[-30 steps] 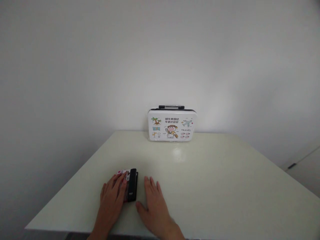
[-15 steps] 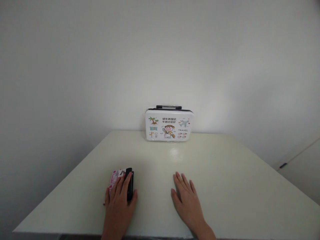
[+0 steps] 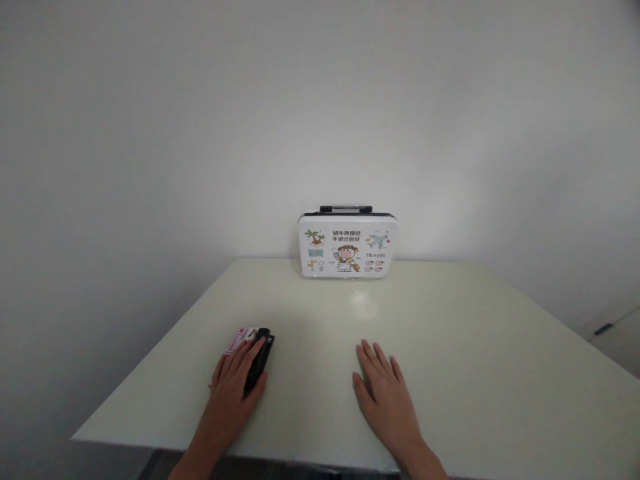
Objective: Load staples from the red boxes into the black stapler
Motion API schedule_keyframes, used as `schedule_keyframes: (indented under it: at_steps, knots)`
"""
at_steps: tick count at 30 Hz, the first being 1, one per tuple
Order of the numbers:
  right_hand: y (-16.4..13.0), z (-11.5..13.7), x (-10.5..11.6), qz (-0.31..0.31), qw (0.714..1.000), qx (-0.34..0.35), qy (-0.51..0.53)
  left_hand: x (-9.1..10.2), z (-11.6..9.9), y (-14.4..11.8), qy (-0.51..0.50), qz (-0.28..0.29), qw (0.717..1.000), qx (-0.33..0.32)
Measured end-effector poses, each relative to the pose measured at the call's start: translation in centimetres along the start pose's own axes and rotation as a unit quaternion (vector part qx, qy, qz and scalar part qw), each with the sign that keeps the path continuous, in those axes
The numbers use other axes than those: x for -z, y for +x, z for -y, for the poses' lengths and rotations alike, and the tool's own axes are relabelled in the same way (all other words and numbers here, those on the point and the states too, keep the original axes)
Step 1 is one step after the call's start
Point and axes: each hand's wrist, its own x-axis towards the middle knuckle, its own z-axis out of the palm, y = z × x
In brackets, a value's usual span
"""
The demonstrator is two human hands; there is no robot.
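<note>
left fingers [image 3: 252,354] drape over black stapler [image 3: 259,365], grip unclear, long axis slanting rightward toward far edge of surface [image 3: 450,360]; right fingers [image 3: 373,359] released.

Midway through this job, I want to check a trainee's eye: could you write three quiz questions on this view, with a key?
1. Multiple choice: which hand rests on the black item? A. Right; B. Left; C. Both.
2. Fill in: on the white case, the printed word below the plane is ____.
3. True or false: the right hand touches the white case.

Key: 1. B, the left hand. 2. TRAVEL. 3. False, they are apart.
</note>
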Motion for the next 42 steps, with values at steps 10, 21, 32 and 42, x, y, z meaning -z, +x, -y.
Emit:
schedule_keyframes:
  at_steps: [10, 21, 32, 42]
  knots:
    - [0.0, 0.3, 0.1, -0.006, 1.000, 0.003, 0.002, 1.1, -6.9, 0.0, -0.066, -0.107, 0.992, 0.006]
    - [-0.2, 1.2, 0.1, -0.013, 1.000, -0.006, -0.020, -4.9, -13.5, 0.6, -0.010, 0.074, 0.995, -0.069]
    - [-0.1, 0.7, 0.6, 0.004, 1.000, -0.009, -0.011, -4.5, -13.4, 0.6, -0.021, 0.073, 0.995, -0.067]
    - [-0.1, 0.6, 0.6, 0.004, 1.000, -0.005, -0.019, -4.6, -13.3, 0.6, -0.026, 0.068, 0.995, -0.068]
